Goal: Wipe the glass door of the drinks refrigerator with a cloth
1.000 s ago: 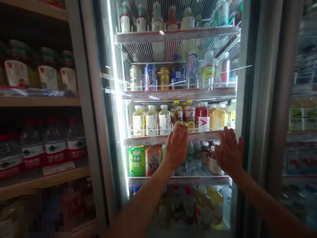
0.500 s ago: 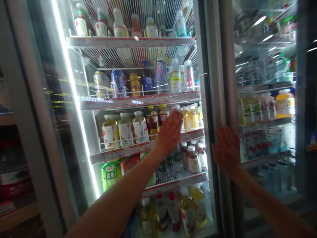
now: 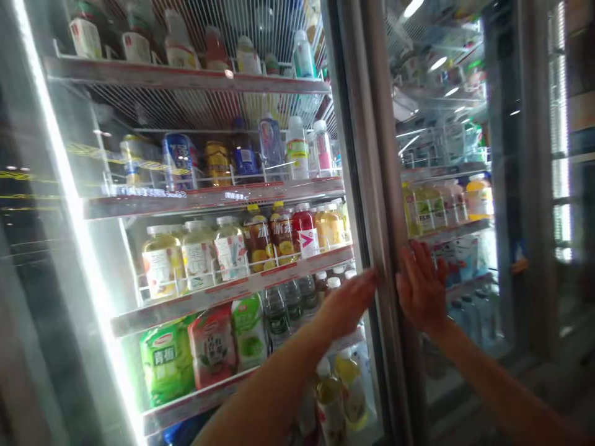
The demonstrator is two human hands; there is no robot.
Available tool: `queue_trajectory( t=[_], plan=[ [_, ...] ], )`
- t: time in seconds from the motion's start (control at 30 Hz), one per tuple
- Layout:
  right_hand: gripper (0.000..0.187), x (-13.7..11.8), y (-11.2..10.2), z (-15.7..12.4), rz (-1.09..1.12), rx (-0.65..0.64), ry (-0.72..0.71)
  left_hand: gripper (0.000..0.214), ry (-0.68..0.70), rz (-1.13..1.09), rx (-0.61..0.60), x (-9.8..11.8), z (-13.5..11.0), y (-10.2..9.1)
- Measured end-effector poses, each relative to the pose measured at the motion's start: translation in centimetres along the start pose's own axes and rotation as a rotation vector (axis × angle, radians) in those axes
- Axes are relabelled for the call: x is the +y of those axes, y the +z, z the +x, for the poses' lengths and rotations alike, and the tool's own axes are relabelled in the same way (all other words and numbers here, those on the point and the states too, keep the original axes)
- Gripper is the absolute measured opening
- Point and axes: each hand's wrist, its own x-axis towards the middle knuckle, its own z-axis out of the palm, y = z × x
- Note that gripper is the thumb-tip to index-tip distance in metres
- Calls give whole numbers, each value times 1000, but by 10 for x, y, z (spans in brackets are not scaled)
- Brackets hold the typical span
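Both hands were raised against the front of a glass-fronted drinks cooler. The left hand (image 3: 349,303) was spread flat, fingers extended and grasping nothing, its fingertips reaching the right edge of the lit cooler door (image 3: 357,186), level with the gap between the third and fourth shelves. The right hand (image 3: 421,288) was likewise flat and released, palm pressed on the glass of the neighbouring door (image 3: 446,155), just beside the upright frame (image 3: 388,248) that separates the two compartments. The two hands were near each other, with that frame between them.

Inside the lit compartment, the top shelf (image 3: 186,77) carried a row of small bottles. The second shelf (image 3: 209,195) held cans (image 3: 179,161) toward its left end and slim bottles (image 3: 297,148) toward its right end. The third shelf (image 3: 232,288) held pale juice bottles (image 3: 162,263) at its left end, dark tea bottles (image 3: 258,238) at the middle and a red bottle (image 3: 304,232) nearer the right end. On the fourth shelf, green and pink cartons (image 3: 209,347) stood at the left end, and clear water bottles (image 3: 279,310) stood just behind the left forearm. Yellow bottles (image 3: 346,387) stood at the bottom right corner, partly hidden by the arm.

A bright light strip (image 3: 69,204) ran down the left edge of the compartment. The right compartment showed yellow bottles (image 3: 478,195) behind reflections; its other contents could not be made out.
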Motion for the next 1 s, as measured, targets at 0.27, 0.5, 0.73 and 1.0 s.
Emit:
queue_trajectory(
  t=[0.27, 0.5, 0.73, 1.0],
  plan=[
    [63, -3, -2, -1, 15, -19, -56, 42, 253, -40, -8, 23, -29, 14],
    [63, -25, 9, 37, 81, 61, -33, 53, -304, 61, 153, -110, 50, -38],
    [63, -37, 11, 57, 146, 79, -52, 43, 199, 23, -34, -79, 40, -31],
    [61, -43, 25, 93, 112, 87, -45, 55, -494, 120, 167, -192, 62, -87]
  ],
)
